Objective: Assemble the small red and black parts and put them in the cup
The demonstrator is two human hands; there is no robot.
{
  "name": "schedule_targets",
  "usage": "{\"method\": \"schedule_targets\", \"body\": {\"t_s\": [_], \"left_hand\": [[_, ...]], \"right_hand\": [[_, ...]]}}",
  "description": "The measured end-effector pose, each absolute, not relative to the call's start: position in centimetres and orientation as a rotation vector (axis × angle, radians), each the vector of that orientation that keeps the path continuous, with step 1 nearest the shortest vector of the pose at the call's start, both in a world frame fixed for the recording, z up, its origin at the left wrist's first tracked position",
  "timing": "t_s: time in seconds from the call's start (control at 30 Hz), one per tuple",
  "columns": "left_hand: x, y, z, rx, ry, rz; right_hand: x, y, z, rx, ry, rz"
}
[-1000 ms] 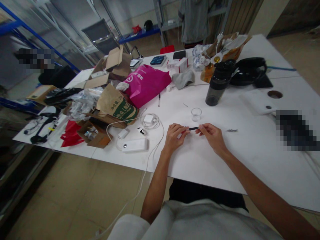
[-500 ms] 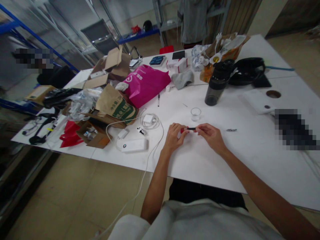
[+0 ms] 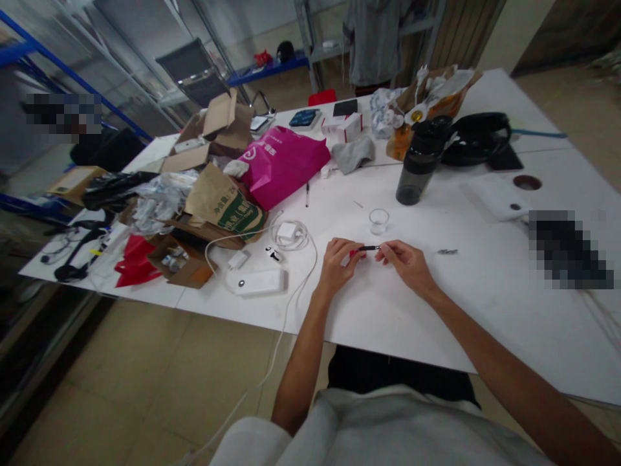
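Observation:
Above the white table, a slim black pen-like rod [image 3: 367,248] with a silvery end spans the gap between my two hands. My left hand [image 3: 338,262] is closed around its left end, with a small red piece [image 3: 352,254] showing between the fingers. Thumb and fingers of my right hand [image 3: 403,260] pinch at the silvery right end. Just beyond the hands stands a small clear cup [image 3: 379,222]. A few small dark metal pieces [image 3: 447,252] lie to the right of my right hand; their kind is too small to make out.
A white power bank [image 3: 262,282] and a coiled white cable with a charger [image 3: 288,233] lie to the left. Farther back are a pink bag [image 3: 286,165], a pen [image 3: 307,194] and a dark bottle [image 3: 417,165]. Open cardboard boxes [image 3: 187,268] crowd the left side.
The black rod now shows a silvery end beside my right fingers, and it tilts slightly up to the right. Both hands stay in nearly the same place.

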State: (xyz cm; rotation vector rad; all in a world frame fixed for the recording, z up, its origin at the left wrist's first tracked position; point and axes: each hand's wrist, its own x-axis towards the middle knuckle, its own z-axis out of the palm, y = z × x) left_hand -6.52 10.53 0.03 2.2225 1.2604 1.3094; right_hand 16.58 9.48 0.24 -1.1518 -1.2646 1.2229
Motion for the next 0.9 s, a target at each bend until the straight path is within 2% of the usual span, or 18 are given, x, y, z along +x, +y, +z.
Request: {"method": "schedule_targets", "body": {"t_s": [0.9], "left_hand": [[-6.44, 10.35, 0.22, 2.226, 1.279, 1.27]], "right_hand": [[16.66, 9.53, -0.44, -1.107, -1.209, 1.175]]}}
